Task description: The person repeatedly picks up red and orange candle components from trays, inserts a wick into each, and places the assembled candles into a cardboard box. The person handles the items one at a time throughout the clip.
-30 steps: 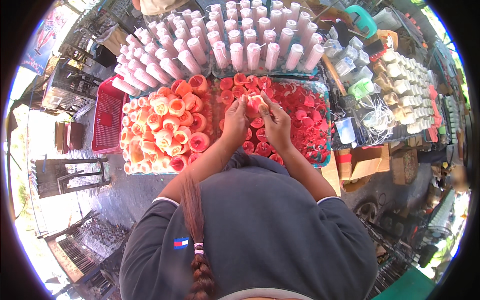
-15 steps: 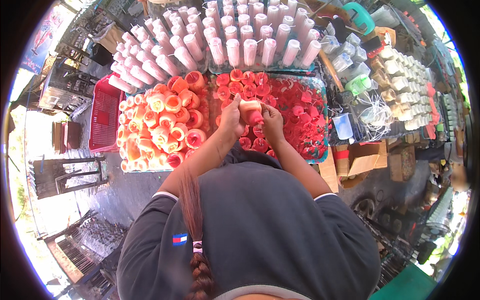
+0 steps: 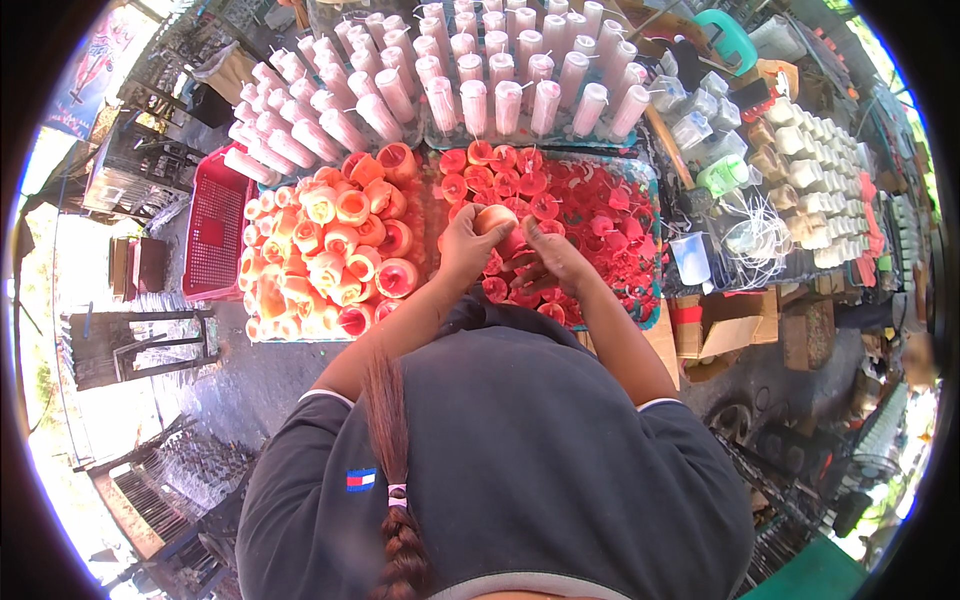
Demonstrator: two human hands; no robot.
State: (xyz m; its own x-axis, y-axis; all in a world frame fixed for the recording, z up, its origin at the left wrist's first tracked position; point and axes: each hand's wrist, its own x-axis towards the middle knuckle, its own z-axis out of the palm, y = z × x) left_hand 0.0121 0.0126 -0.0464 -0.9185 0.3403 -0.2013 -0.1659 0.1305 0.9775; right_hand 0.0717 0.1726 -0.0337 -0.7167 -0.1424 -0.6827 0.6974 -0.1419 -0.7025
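A small round candle [image 3: 494, 217], cream-orange and waxy smooth, sits just above the centre of the frame, gripped by the fingers of the left hand [image 3: 466, 246]. The right hand [image 3: 556, 264] lies just beside it, lower right, fingers curled down among red pieces; whether they grip anything cannot be told. Beneath both hands a tray [image 3: 652, 180] holds many small red cup-shaped moulds [image 3: 600, 215]. Left of it, glossy orange and cream flower-shaped candles [image 3: 330, 250] lie heaped together. Along the top, tall pale cylindrical candles [image 3: 500, 100] stand in rows. A red slatted plastic crate [image 3: 215, 235] stands at the left, and clear plastic cups [image 3: 690, 255] crowd the desk at the right.
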